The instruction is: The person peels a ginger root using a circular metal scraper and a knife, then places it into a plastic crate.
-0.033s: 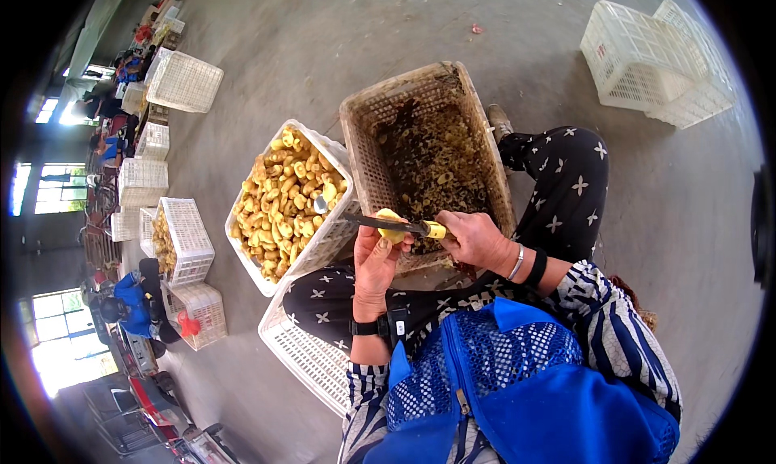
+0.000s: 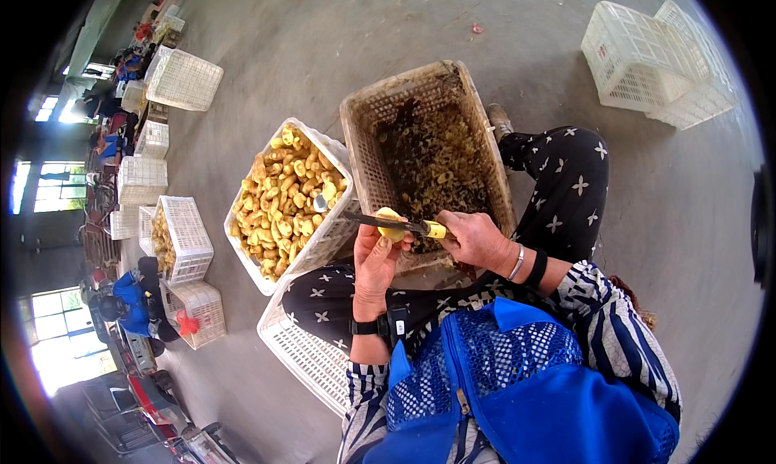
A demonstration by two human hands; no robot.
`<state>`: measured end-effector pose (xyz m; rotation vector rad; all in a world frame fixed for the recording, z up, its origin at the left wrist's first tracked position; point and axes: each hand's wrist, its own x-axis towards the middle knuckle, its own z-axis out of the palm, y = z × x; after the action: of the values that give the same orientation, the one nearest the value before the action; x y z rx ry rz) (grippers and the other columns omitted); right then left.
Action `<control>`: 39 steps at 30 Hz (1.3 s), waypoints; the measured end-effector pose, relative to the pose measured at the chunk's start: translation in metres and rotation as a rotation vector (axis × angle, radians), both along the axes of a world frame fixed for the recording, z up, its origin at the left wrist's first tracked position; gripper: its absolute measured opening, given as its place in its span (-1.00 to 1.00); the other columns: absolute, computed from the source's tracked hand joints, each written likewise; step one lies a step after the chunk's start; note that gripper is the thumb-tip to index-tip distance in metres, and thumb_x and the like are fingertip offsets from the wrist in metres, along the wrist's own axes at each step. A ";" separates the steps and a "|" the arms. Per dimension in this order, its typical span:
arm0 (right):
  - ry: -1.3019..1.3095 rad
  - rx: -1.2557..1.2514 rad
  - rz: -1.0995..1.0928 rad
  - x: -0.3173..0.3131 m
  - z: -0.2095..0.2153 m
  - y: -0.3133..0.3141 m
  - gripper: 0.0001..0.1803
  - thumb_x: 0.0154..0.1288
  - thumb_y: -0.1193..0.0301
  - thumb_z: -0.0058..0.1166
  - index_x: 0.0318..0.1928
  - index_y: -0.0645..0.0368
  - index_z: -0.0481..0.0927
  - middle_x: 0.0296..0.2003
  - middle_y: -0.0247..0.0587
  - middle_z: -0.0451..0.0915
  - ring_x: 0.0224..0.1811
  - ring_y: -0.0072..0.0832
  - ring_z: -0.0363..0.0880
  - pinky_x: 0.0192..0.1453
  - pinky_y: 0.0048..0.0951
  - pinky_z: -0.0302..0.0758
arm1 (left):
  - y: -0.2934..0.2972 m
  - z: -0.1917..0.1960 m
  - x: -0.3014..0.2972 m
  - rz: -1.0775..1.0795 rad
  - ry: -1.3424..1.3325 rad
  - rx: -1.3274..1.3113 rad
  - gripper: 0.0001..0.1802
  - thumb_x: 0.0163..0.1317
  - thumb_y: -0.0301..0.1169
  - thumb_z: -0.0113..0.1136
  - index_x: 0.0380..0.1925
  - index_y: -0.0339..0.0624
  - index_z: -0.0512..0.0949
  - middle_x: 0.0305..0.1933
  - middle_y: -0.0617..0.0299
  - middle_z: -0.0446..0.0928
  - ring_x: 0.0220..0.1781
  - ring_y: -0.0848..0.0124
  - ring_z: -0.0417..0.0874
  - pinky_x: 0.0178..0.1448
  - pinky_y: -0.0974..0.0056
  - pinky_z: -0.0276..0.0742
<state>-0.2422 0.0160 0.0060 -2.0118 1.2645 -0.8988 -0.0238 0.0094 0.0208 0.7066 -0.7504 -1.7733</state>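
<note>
Right now the left hand [image 2: 377, 258] is cupped around a small yellow piece of fruit [image 2: 391, 224], fingers closed on it from below, holding it up just over the near edge of the brown crate [image 2: 356, 153]. Right beside it, the right hand [image 2: 477, 239] is clamped on the yellow handle of a knife [image 2: 396, 223], its dark blade reaching leftward across the top of the fruit and touching it. The two hands sit close together, nearly meeting at the fruit. Beyond them, the brown crate holds dark peelings and scraps. To the left of the left hand, a white crate [image 2: 252, 272] is heaped with yellow peeled pieces [image 2: 283, 197]. Under the left forearm lies another white crate [image 2: 301, 352], tipped against the knee.
</note>
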 end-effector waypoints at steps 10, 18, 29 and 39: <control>-0.262 0.615 0.120 -0.004 0.027 0.016 -0.69 0.18 0.42 0.18 -0.09 0.30 0.51 -0.42 0.09 0.61 -0.39 -0.12 0.63 -0.27 -0.24 0.52 | 0.003 -0.010 0.011 0.118 -0.010 -0.037 -0.54 0.16 -0.51 0.36 0.06 -0.15 0.46 -0.04 0.15 0.60 -0.10 0.40 0.64 -0.03 0.36 0.57; -0.346 0.635 0.058 -0.007 0.014 0.024 -0.66 0.20 0.42 0.22 -0.05 0.32 0.53 -0.50 -0.22 0.60 -0.47 -0.64 0.51 -0.38 -0.44 0.48 | 0.005 0.015 0.002 0.129 -0.158 -0.102 -0.46 0.21 -0.43 0.33 0.19 -0.18 0.40 -0.01 0.17 0.57 -0.07 0.42 0.62 0.00 0.37 0.58; -0.051 0.390 0.047 0.001 0.023 0.035 -0.76 0.19 0.36 0.18 -0.20 0.20 0.51 -0.45 0.06 0.61 -0.37 0.03 0.60 -0.33 -0.11 0.51 | 0.016 0.001 0.010 0.092 -0.076 -0.101 -0.50 0.29 -0.25 0.25 0.15 -0.23 0.41 0.07 0.02 0.57 -0.02 0.28 0.67 0.07 0.26 0.61; 0.049 0.353 0.015 0.010 0.030 0.039 -0.77 0.17 0.38 0.16 -0.23 0.23 0.47 -0.48 0.11 0.58 -0.36 0.06 0.60 -0.33 -0.11 0.51 | 0.026 0.009 0.008 0.112 0.067 -0.022 -0.48 0.29 -0.28 0.25 0.18 -0.25 0.39 0.05 0.03 0.59 0.03 0.26 0.67 0.08 0.26 0.62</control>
<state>-0.2319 0.0547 0.0363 -1.7688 1.3283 -0.5740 -0.0161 0.0349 0.0294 0.6585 -0.6713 -1.6760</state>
